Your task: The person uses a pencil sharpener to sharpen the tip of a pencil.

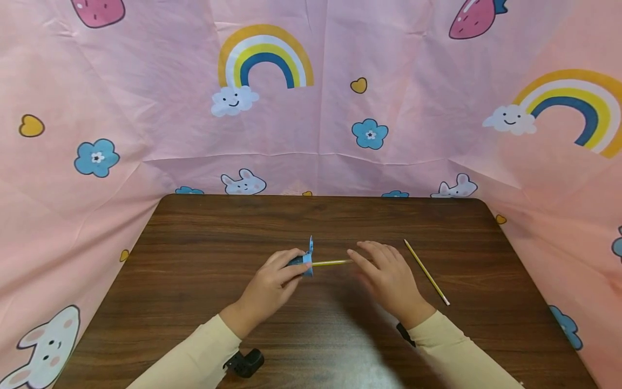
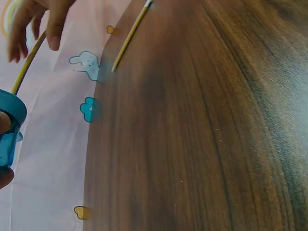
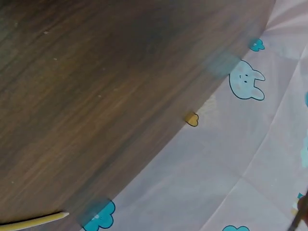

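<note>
My left hand (image 1: 264, 283) grips a small blue pencil sharpener (image 1: 308, 266) with a see-through body, its hinged lid standing up. A yellow pencil (image 1: 330, 263) sticks out of the sharpener toward the right. Around the pencil's far end my right hand (image 1: 389, 275) hovers, fingers spread and loosely bent; its grasp does not look closed. In the left wrist view, the sharpener (image 2: 12, 108) shows at the left edge, with the pencil (image 2: 28, 63) running up between the right hand's thumb and fingers. The pencil's far end is hidden there.
A second yellow pencil (image 1: 426, 272) lies on the dark wooden table (image 1: 194, 237), to the right of the right hand, its white end toward me. A pink printed cloth (image 1: 320, 124) hangs behind and beside the table. Both wrists wear black straps.
</note>
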Tool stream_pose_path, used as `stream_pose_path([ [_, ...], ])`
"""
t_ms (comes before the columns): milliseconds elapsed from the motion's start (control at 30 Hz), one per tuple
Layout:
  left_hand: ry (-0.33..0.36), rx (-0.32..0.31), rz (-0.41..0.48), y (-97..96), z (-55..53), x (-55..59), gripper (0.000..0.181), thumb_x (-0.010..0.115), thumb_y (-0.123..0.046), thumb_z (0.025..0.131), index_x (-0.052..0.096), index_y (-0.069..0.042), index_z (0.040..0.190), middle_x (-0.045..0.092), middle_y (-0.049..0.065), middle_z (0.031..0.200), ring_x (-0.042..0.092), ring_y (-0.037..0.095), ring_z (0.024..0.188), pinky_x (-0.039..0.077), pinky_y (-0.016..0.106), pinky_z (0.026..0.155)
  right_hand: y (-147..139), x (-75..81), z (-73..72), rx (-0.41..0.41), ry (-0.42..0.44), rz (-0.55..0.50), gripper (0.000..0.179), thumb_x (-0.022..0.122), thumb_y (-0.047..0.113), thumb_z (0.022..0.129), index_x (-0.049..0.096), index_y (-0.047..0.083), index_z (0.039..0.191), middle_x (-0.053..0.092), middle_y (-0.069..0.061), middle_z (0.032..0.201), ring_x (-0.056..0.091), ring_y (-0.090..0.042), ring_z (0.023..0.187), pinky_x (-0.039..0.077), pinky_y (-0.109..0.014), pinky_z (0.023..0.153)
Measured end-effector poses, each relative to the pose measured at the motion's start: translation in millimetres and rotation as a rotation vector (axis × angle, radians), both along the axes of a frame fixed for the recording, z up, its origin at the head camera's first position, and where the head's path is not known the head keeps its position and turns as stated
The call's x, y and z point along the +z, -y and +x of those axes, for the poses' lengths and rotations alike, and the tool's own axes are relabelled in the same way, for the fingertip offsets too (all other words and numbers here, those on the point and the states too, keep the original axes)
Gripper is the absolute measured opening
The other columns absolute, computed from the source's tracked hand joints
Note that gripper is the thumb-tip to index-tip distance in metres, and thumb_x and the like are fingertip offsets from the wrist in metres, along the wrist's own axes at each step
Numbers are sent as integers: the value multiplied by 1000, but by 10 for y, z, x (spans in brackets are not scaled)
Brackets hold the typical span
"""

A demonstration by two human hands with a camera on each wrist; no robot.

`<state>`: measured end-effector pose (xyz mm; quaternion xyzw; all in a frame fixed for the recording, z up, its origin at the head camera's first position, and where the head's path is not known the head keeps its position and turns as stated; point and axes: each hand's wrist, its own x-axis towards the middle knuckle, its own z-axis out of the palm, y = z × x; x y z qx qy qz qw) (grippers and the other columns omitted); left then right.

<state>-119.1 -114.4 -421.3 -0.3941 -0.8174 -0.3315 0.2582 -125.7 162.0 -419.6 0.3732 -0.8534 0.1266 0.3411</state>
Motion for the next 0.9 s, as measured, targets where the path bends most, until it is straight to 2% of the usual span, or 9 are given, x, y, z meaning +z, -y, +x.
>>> stream_pose_path([
  [67, 26, 8, 8, 5, 4, 21, 37, 79, 11, 71, 74, -2, 106, 63, 12, 114, 59, 29, 107, 58, 37, 79, 7, -27, -6, 9, -52, -15, 26, 55, 23, 100, 67, 9, 118, 63, -13, 111, 61, -31, 101, 53, -46, 83],
  [133, 52, 16, 13, 8, 15, 45, 38, 79, 10, 71, 74, -2, 107, 63, 11, 115, 59, 29, 108, 58, 37, 79, 15, -47, -11, 6, -98, -33, 30, 45, 23, 104, 69, 8, 114, 64, -12, 103, 62, -30, 93, 53, -44, 77],
  [400, 205, 24, -2, 0, 84, 105, 38, 78, 6, 76, 73, -5, 112, 63, 9, 119, 59, 24, 107, 55, 30, 71, 27, -69, -42, 48, -281, -147, 23, 51, 5, 98, 74, 5, 93, 61, -8, 80, 57, -24, 64, 49, -38, 55],
  [533, 248, 34, -3, 2, 100, 119, 39, 78, 6, 75, 73, -4, 112, 63, 10, 120, 59, 25, 109, 57, 31, 74, 32, -50, -23, 47, -264, -129, 23, 53, 4, 96, 75, 6, 90, 59, -4, 75, 54, -20, 60, 46, -33, 48],
  [633, 205, 23, -30, 10, 102, 109, 39, 78, 7, 75, 73, -4, 112, 63, 11, 120, 58, 26, 111, 57, 33, 80, 36, -13, 21, 25, -142, -99, 14, 63, 5, 90, 76, 9, 86, 56, -2, 71, 50, -17, 59, 43, -29, 43],
  [733, 88, -4, -75, 27, 96, 78, 40, 79, 10, 72, 73, -2, 110, 63, 13, 118, 58, 28, 111, 57, 33, 84, 39, 55, 58, -2, 51, -62, 9, 78, 6, 76, 77, 12, 83, 56, 2, 69, 51, -14, 59, 44, -26, 44],
  [767, 42, -13, -92, 33, 93, 65, 41, 80, 10, 71, 73, -3, 109, 62, 14, 118, 58, 28, 110, 57, 32, 84, 37, 87, 64, -6, 138, -51, 12, 82, 7, 72, 77, 12, 82, 56, 3, 68, 53, -13, 59, 45, -25, 45],
  [833, -53, -36, -117, 45, 85, 42, 42, 80, 11, 69, 74, -4, 108, 63, 15, 117, 59, 29, 109, 57, 31, 84, 28, 162, 65, 0, 384, -42, 13, 84, 9, 70, 77, 12, 81, 59, 5, 69, 56, -11, 61, 47, -23, 49],
  [900, -127, -66, -134, 55, 76, 21, 31, 75, 7, 79, 73, -5, 108, 62, 16, 116, 59, 29, 107, 56, 30, 85, 11, 241, 40, 12, 690, -67, 10, 82, 9, 74, 77, 10, 83, 65, 6, 73, 60, -8, 65, 49, -22, 54],
])
